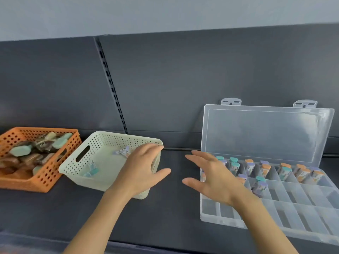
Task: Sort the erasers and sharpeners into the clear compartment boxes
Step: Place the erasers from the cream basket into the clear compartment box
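The left hand [141,167] was spread open at the lower centre of the frame, its fingers lying over the right-hand wall of the pale green basket [88,143] and clamped on nothing; whether it pressed the rim or only hovered against it could not be told. The right hand [211,176] was also empty, fingers apart and thumb splayed, held over the left end of the clear compartment box [211,215] at the lower right, whose lid [266,132] stood propped open against the dark back panel. Along the box's far row sat the sorted sharpeners [249,166], small upright pieces with teal, orange and purple caps, and one or two more stood in the second row [259,184]; the near rows looked bare. In the green basket only a few loose pieces [122,152] remained, one near its far right corner and a couple [92,171] toward its near wall. At the left edge of the frame the orange basket [44,182] held a heap of mint and brownish items, seemingly the erasers [20,150], not yet touched. The step in hand appeared to be the pause between one drop and the next pick, with the sharpeners nearly done. The next move would call for the left hand to dip into the green basket, pinch one of the last pieces and carry it across to a free compartment.
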Available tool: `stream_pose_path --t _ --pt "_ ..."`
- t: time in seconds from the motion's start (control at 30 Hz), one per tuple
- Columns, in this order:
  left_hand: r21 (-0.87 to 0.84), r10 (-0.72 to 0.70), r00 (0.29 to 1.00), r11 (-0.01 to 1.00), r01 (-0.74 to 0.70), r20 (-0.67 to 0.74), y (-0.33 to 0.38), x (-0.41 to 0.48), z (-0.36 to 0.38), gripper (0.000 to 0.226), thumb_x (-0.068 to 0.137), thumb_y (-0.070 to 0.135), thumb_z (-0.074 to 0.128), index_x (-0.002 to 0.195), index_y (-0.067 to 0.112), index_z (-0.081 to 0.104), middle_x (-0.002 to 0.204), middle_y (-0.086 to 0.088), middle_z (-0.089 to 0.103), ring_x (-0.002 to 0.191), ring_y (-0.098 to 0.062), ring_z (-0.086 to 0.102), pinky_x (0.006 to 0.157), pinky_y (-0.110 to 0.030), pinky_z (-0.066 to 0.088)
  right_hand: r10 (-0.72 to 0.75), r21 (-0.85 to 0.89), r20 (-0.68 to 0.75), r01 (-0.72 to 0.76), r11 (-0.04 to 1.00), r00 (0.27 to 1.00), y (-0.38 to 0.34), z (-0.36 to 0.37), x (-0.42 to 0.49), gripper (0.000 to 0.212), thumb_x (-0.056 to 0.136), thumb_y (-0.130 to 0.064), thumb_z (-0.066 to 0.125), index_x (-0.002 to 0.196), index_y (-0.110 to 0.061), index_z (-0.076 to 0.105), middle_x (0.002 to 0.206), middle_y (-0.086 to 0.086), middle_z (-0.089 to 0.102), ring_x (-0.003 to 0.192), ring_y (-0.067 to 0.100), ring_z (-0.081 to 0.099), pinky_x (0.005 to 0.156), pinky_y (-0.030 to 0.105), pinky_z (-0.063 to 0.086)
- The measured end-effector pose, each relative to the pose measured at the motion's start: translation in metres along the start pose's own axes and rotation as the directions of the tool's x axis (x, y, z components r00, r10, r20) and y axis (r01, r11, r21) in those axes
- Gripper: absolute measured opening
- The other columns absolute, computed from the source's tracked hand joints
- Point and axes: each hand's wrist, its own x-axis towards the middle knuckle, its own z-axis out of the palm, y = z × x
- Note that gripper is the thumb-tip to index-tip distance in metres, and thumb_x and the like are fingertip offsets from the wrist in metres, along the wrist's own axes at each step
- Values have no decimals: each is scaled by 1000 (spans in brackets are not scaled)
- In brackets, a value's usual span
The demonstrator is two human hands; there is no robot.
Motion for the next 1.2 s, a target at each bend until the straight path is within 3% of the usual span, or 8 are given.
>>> stream_pose_path --t 0.27,0.4,0.67,0.97,1.03,1.2 --pt "-21 31 996 999 -30 79 -89 -7 -42 71 85 55 57 146 32 30 148 18 27 135 0 22 111 -22 18 9 -15 -69 -10 1000 998 -71 38 46 69 85 -48 61 145 -27 32 152 -9 26 140 8 21 105 14 18" --pt "-34 30 990 999 -25 135 -134 -8 -59 69 86 56 55 146 33 29 149 18 26 137 -1 21 114 -26 20 32 -9 -88 -33 999 996 -97 63 65 65 85 -46 62 142 -30 37 151 -9 29 139 8 26 110 22 28" --pt "-20 104 953 995 -102 286 -195 6 -76 71 85 52 59 146 32 29 149 15 27 137 -3 24 110 -23 22 131 -63 -45 -134 989 990 -138 98 104 60 87 -42 61 141 -29 38 150 -6 30 137 13 30 106 35 38" --pt "29 190 872 973 -227 451 -204 37 -61 75 85 47 61 148 22 28 150 5 31 134 -14 33 107 -31 33 244 -129 -42 -247 960 969 -145 104 115 47 91 -26 58 136 -21 46 135 -3 47 120 15 48 96 33 46" --pt "59 178 858 970 -234 481 -206 46 -52 71 86 42 61 145 17 31 146 0 37 130 -17 39 104 -34 38 256 -141 -44 -260 955 966 -144 102 115 41 90 -22 57 131 -18 51 131 -2 51 114 17 52 92 35 48" --pt "61 134 874 981 -183 466 -208 62 -29 37 86 32 62 117 14 50 115 -2 54 98 -18 51 79 -31 42 281 -114 -63 -287 951 958 -139 96 121 45 90 -24 59 134 -19 49 135 -1 50 112 18 55 91 28 46"
